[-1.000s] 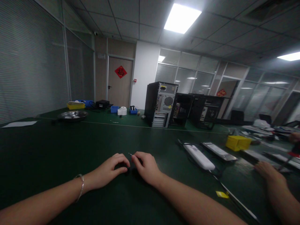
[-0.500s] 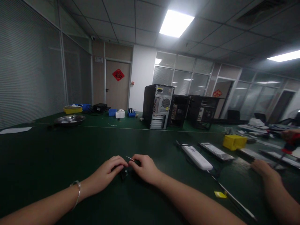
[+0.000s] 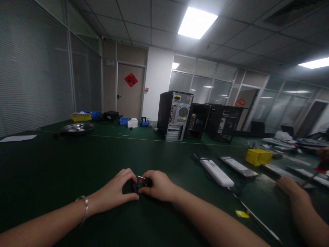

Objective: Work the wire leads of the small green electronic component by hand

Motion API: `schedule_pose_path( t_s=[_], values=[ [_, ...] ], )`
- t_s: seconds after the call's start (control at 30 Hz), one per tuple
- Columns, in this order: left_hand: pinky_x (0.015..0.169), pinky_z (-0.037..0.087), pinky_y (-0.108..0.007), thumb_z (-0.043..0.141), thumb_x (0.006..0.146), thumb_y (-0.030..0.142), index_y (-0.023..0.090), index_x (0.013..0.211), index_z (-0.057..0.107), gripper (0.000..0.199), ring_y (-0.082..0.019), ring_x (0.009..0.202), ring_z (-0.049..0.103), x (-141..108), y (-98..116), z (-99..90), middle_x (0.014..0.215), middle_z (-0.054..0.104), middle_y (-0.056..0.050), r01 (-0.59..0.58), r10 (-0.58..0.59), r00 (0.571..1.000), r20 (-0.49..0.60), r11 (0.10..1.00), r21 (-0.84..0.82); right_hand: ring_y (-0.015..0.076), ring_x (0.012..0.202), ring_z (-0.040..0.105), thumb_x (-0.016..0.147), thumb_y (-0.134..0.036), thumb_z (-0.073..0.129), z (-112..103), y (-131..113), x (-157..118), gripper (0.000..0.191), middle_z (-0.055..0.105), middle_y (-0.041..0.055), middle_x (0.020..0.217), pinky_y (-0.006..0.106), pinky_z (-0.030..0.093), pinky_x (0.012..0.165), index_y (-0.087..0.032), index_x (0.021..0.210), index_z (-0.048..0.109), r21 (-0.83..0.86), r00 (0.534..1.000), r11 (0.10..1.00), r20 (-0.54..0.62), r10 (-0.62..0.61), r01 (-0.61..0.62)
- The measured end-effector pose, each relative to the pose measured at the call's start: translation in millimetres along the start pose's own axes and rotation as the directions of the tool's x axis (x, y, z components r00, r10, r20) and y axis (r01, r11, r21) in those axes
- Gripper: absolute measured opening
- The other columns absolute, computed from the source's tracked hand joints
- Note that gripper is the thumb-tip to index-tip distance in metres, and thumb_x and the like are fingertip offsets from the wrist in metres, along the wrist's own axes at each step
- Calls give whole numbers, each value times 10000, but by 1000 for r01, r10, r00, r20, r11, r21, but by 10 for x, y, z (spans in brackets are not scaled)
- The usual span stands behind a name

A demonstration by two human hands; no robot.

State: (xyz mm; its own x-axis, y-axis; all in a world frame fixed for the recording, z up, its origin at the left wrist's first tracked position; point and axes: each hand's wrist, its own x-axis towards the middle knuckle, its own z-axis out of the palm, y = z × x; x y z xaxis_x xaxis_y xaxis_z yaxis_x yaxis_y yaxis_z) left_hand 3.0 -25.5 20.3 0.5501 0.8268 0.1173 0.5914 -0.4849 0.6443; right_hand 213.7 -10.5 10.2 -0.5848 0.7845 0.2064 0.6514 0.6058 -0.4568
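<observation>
Small dark parts (image 3: pixel 135 187) lie between my two hands on the green table (image 3: pixel 102 161), too small to name. My left hand (image 3: pixel 122 188) curves round their left side, thumb and fingers apart; whether it grips anything is hidden. From the right, my right hand (image 3: pixel 157 185) has its thumb and fingers closed on a small dark object, with a thin pale strip showing at the fingertips. What that object is I cannot make out.
A white power strip (image 3: pixel 217 173), a drive (image 3: pixel 239 167) and a yellow box (image 3: pixel 258 156) lie to the right. Computer cases (image 3: pixel 176 115) stand behind. A metal dish (image 3: pixel 77 129) is at the left. Another person's hand (image 3: pixel 290 187) works at the far right.
My left thumb has moved down and away from the fingers, opening a gap. More of the dark parts now shows between my hands. The view has shifted slightly.
</observation>
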Motion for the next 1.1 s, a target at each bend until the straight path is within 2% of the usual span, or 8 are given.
schedule_pose_path(
  t_s=[0.13,0.23,0.37,0.43,0.5,0.6,0.87,1.1],
  values=[
    [846,410,-362,640,715,436,233,977,586,336,-240,983,503,3,11,-3,1017,532,-33,-42,42,999,8,999,-25,125,679,535,730,-377,659,14,0,10,230,607,-17,802,211,349,561,-240,913,641,-14,1000,1000,-18,-12,11],
    [876,404,-368,651,716,394,233,988,599,320,-236,997,509,6,9,0,1016,543,-33,-53,53,998,13,997,-51,120,656,536,718,-361,665,13,-8,8,214,611,-19,781,206,343,539,-231,886,636,-2,999,999,-2,35,-35],
    [865,426,-366,654,722,331,216,1028,581,335,-220,965,539,41,-54,4,1014,561,-35,-8,1,999,-39,982,-187,127,689,553,716,-325,660,31,0,-7,232,618,-13,820,211,369,560,-224,921,619,80,994,993,-61,96,-91],
    [859,442,-363,642,737,284,198,1078,532,369,-209,948,567,72,-101,7,1001,584,-39,32,-49,998,-38,934,-357,134,735,560,732,-304,647,53,10,-13,244,616,-2,860,220,395,600,-216,955,604,165,982,982,-143,120,-96],
    [865,454,-360,637,742,244,185,1103,485,396,-203,949,595,104,-138,15,1003,605,-48,49,-61,998,-6,848,-528,140,779,562,744,-281,639,78,11,-16,255,610,13,897,231,417,649,-200,981,589,257,967,964,-219,131,-73],
    [893,451,-366,643,740,214,185,1095,460,400,-210,981,610,127,-151,40,1048,620,-66,48,-58,998,6,749,-661,137,788,555,750,-264,640,100,-22,-21,247,592,17,895,236,431,682,-186,975,575,339,952,941,-288,99,5],
    [756,479,-327,678,709,223,190,1096,484,434,-175,817,629,94,-89,123,970,645,-51,62,-58,998,27,759,-648,132,800,533,757,-242,637,113,-114,-40,212,561,7,871,235,425,707,-189,952,574,324,949,941,-316,10,98],
    [779,477,-337,665,723,202,184,1088,485,407,-190,859,629,99,-91,117,979,646,-58,41,-40,999,17,749,-661,131,807,540,766,-242,631,130,-115,-34,209,569,6,882,236,421,715,-194,961,576,334,949,938,-315,15,96]
  ],
)
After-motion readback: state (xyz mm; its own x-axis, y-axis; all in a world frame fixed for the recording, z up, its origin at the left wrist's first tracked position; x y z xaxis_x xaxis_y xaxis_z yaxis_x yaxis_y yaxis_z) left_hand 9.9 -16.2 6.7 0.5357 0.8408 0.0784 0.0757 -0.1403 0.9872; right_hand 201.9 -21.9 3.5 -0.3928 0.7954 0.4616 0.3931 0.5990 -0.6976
